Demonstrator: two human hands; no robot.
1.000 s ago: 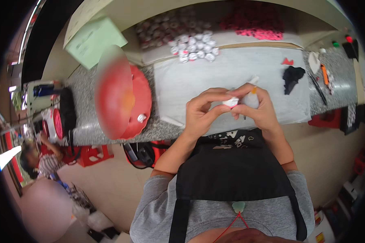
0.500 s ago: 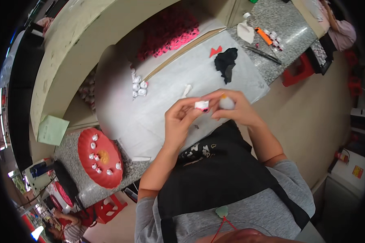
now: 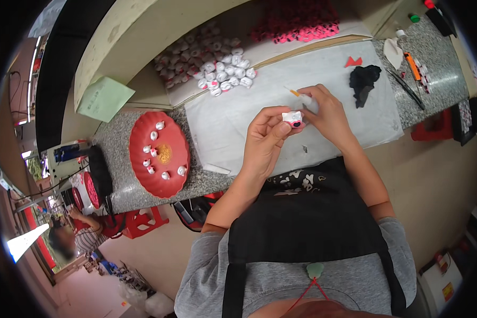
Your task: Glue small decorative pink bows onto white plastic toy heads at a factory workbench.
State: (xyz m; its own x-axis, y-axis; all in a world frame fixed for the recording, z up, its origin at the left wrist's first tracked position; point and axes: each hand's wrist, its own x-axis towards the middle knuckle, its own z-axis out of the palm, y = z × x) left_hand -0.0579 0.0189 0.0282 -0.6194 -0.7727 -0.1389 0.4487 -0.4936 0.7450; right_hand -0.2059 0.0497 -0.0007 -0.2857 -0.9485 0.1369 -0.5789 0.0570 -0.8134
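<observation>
Between the thumb and fingers of my left hand (image 3: 265, 139) is a small white cat-head figurine (image 3: 291, 116) with pointed ears and a pink and black patch low on its front. My right hand (image 3: 331, 114) is closed round a small translucent squeeze bottle (image 3: 308, 104), whose thin needle tip on an orange base points up and left. The bottle sits just above and right of the figurine. Both hands are over a white work sheet (image 3: 228, 127), near its front edge.
Behind the sheet are piles of white pieces (image 3: 230, 71) and pink-and-black pieces (image 3: 302, 26). A red scalloped plate (image 3: 175, 140) with several figurines stands left. To the right lie black material (image 3: 363, 82), a red scrap (image 3: 353, 62), a dark pen-like tool (image 3: 406, 89) and an orange cutter (image 3: 412, 66).
The view has turned, bringing the white pile into full sight. The figurine's patterned front now shows more, and the bottle's needle tip has come into view, pointing away from it.
</observation>
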